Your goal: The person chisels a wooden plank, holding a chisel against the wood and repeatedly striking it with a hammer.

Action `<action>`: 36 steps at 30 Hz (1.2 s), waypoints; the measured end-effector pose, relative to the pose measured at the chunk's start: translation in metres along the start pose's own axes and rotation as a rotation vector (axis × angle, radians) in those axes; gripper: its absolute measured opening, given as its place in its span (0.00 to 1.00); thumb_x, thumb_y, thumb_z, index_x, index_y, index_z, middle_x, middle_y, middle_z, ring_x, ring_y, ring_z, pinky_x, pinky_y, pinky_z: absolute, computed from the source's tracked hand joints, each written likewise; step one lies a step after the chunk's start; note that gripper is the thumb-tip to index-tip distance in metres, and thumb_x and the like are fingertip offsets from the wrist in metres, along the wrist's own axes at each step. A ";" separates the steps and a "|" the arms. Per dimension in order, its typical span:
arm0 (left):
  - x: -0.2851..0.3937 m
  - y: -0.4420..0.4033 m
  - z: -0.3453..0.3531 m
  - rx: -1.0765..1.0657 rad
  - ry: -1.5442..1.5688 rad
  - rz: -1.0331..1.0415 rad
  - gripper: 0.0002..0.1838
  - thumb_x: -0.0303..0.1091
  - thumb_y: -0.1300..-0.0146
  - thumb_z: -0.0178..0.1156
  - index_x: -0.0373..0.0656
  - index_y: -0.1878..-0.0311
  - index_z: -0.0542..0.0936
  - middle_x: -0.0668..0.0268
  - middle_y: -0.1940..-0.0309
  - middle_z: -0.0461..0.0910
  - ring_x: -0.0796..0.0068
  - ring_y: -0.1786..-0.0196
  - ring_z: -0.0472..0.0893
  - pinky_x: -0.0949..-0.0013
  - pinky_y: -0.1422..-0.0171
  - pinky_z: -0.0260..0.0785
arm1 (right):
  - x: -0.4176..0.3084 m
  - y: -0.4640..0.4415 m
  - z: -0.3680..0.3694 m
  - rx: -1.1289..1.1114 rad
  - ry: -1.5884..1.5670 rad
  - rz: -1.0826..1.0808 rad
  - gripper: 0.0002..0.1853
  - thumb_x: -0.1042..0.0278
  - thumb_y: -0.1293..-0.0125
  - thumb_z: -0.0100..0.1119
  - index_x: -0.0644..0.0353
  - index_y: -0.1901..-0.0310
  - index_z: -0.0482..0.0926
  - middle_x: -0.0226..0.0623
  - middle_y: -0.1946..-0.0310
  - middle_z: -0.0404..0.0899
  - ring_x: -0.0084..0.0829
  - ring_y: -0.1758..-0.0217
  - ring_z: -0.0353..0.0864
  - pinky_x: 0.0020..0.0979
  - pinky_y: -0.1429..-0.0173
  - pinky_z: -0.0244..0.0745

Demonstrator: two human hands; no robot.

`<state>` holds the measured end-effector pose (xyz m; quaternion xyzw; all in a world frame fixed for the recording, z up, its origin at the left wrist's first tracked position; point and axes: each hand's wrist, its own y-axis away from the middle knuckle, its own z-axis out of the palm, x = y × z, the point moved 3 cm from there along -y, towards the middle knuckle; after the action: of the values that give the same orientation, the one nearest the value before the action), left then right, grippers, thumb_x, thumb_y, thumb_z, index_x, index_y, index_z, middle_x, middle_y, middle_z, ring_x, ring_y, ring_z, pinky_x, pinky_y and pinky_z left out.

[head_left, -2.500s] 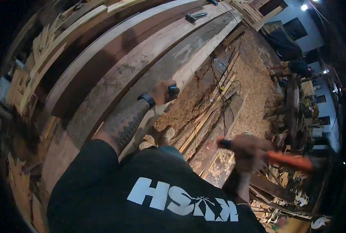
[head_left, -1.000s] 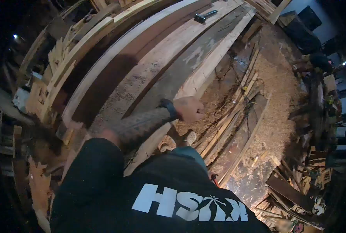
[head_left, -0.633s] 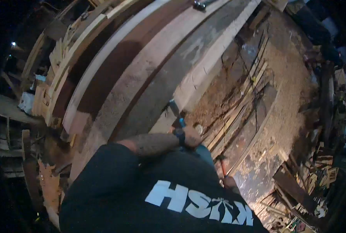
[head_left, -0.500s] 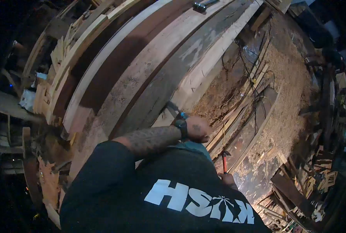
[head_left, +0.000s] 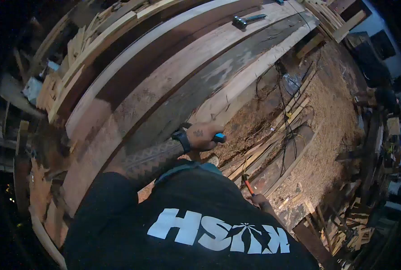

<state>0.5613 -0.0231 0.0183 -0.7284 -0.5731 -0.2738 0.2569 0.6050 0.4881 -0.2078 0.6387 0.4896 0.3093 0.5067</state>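
Note:
My left hand [head_left: 203, 136], with a dark watch on its wrist, is closed around a chisel. The end of its blue handle [head_left: 219, 137] sticks out past the fingers, and the blade is hidden now. Beneath that hand are the near ends of a pale wooden beam [head_left: 236, 92] and a grey beam [head_left: 173, 105]. Lower down, my right hand [head_left: 260, 200] grips a claw hammer [head_left: 249, 185] by its orange handle. The hammer's head is up, close to some narrow wood strips. My dark shirt [head_left: 187, 198] hides part of the space between the hands.
Long beams lie side by side, with a shiny metal tool [head_left: 247, 20] on one. Thin strips [head_left: 277, 130] and dark cables [head_left: 285, 148] lie to the right, beside sawdust [head_left: 335, 135]. Scrap wood [head_left: 353, 229] is piled at the lower right.
The view has shifted, bringing the metal tool fully into sight. My left hand has moved left and turned, and its fingers now wrap the blue handle. The hammer has tilted and moved left.

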 end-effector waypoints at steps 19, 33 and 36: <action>-0.025 0.046 -0.032 0.268 0.119 0.136 0.08 0.38 0.52 0.68 0.50 0.68 0.81 0.56 0.73 0.81 0.47 0.64 0.82 0.46 0.62 0.72 | -0.041 0.065 0.037 0.060 0.394 0.049 0.36 0.33 0.41 0.71 0.68 0.58 0.85 0.46 0.73 0.83 0.39 0.77 0.84 0.39 0.72 0.79; -0.050 0.053 -0.024 0.118 0.221 0.189 0.22 0.44 0.60 0.74 0.49 0.60 0.82 0.56 0.69 0.82 0.51 0.60 0.84 0.52 0.56 0.72 | -0.056 0.089 0.065 0.222 0.394 0.008 0.39 0.34 0.44 0.73 0.71 0.53 0.83 0.57 0.60 0.86 0.48 0.63 0.89 0.45 0.59 0.85; -0.057 0.047 -0.021 0.153 0.388 0.254 0.16 0.38 0.56 0.73 0.46 0.63 0.81 0.57 0.72 0.81 0.56 0.65 0.83 0.54 0.58 0.72 | -0.084 0.113 0.055 0.327 0.355 -0.041 0.29 0.45 0.43 0.75 0.67 0.56 0.85 0.48 0.67 0.88 0.39 0.63 0.89 0.41 0.57 0.82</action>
<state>0.5945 -0.0867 -0.0090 -0.7070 -0.4359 -0.3297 0.4489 0.6616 0.3890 -0.1079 0.6378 0.6272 0.3231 0.3089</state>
